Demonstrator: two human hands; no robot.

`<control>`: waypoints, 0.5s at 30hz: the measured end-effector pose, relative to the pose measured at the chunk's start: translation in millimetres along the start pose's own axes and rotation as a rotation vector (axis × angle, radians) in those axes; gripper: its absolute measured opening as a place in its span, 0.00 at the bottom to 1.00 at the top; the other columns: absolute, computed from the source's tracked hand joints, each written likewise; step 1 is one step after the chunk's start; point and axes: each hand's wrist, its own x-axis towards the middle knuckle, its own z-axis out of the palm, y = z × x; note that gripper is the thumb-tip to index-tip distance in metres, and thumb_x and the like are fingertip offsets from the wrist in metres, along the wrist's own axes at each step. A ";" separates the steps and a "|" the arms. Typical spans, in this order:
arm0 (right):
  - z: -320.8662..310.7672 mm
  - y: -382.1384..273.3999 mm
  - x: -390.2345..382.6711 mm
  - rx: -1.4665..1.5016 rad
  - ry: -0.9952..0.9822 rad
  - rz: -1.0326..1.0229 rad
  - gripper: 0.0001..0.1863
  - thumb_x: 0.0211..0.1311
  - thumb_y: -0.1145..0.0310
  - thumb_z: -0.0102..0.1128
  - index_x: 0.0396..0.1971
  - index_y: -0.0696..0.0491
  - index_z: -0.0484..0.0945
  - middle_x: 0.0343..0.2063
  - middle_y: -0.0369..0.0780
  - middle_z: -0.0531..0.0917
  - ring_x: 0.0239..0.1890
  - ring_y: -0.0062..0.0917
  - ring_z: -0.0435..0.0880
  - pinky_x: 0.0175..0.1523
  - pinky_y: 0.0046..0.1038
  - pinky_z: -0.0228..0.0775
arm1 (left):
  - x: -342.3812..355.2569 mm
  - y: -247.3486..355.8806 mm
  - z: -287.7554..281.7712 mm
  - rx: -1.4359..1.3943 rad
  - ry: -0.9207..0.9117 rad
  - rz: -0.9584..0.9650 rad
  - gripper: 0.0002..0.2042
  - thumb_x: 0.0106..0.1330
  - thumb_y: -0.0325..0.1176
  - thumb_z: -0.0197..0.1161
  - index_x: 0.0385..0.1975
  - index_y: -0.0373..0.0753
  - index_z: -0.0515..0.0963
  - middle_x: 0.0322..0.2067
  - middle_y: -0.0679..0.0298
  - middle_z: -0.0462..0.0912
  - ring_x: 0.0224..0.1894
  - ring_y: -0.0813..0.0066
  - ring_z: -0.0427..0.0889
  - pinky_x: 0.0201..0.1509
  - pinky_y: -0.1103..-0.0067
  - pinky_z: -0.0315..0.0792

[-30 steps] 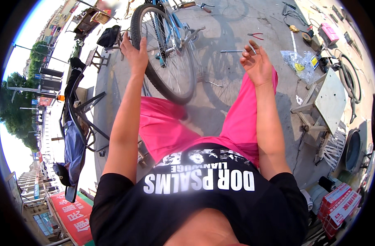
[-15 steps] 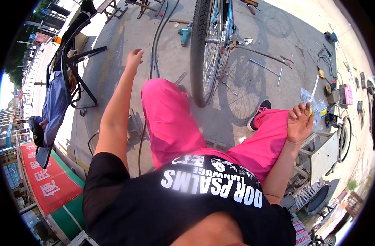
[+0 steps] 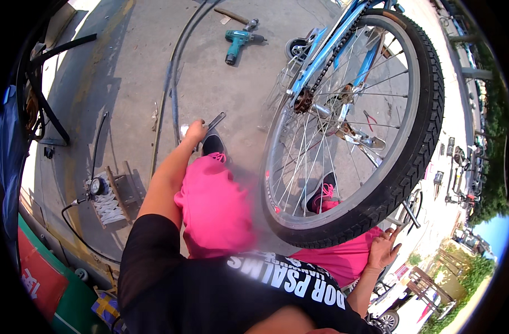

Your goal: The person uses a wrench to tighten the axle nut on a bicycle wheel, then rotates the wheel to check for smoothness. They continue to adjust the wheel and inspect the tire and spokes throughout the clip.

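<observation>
In the head view, our left hand (image 3: 196, 131) seems closed on a wrench (image 3: 217, 119), its grip partly hidden, beside our left shoe (image 3: 212, 145). Our right hand (image 3: 383, 250) is loosely open by our right trouser leg (image 3: 338, 255). The bicycle wheel (image 3: 431, 106) leans before that leg; a teal drill (image 3: 237, 40) lies near a hammer (image 3: 232, 15).

Bold white lettering (image 3: 290, 283) ran upside down across a black short-sleeved T-shirt (image 3: 193, 295). A white character (image 3: 29, 282) stood on a red-and-green panel (image 3: 40, 261). Small red labels (image 3: 277, 210) on a silver metal bicycle rim (image 3: 310, 222) were illegible.
</observation>
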 end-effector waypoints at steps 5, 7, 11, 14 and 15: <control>6.4 0.8 1.3 -0.085 0.199 -0.029 0.29 0.66 0.56 0.51 0.65 0.45 0.59 0.56 0.42 0.71 0.50 0.29 0.72 0.52 0.34 0.64 | 8.8 33.3 13.4 0.292 -0.006 0.213 0.13 0.56 0.30 0.61 0.41 0.35 0.72 0.41 0.50 0.77 0.45 0.50 0.78 0.48 0.63 0.73; 5.0 -0.3 -1.3 -0.060 0.253 -0.029 0.29 0.66 0.55 0.51 0.65 0.45 0.59 0.55 0.42 0.70 0.49 0.29 0.72 0.52 0.35 0.64 | 15.5 33.5 14.9 0.321 0.020 0.223 0.13 0.55 0.25 0.59 0.41 0.35 0.70 0.41 0.50 0.76 0.45 0.50 0.78 0.48 0.64 0.74; 15.5 5.1 1.3 -0.062 0.270 -0.007 0.29 0.66 0.53 0.50 0.65 0.43 0.58 0.55 0.41 0.69 0.47 0.30 0.72 0.53 0.36 0.64 | 19.2 35.5 18.9 0.354 0.035 0.170 0.14 0.53 0.22 0.57 0.40 0.36 0.69 0.41 0.46 0.75 0.44 0.50 0.78 0.47 0.63 0.74; 23.8 14.3 10.6 -0.132 0.246 0.002 0.28 0.66 0.54 0.49 0.63 0.44 0.61 0.52 0.40 0.71 0.45 0.28 0.73 0.50 0.36 0.66 | 19.8 25.4 16.9 0.249 0.113 0.103 0.14 0.53 0.23 0.56 0.41 0.35 0.69 0.42 0.45 0.75 0.43 0.47 0.78 0.47 0.62 0.74; 16.0 17.9 7.9 -0.094 0.251 0.019 0.25 0.66 0.55 0.49 0.61 0.46 0.63 0.50 0.40 0.72 0.43 0.28 0.73 0.49 0.34 0.67 | 14.3 37.2 11.8 0.174 0.162 0.097 0.10 0.54 0.26 0.55 0.37 0.33 0.72 0.40 0.45 0.77 0.42 0.47 0.78 0.46 0.64 0.73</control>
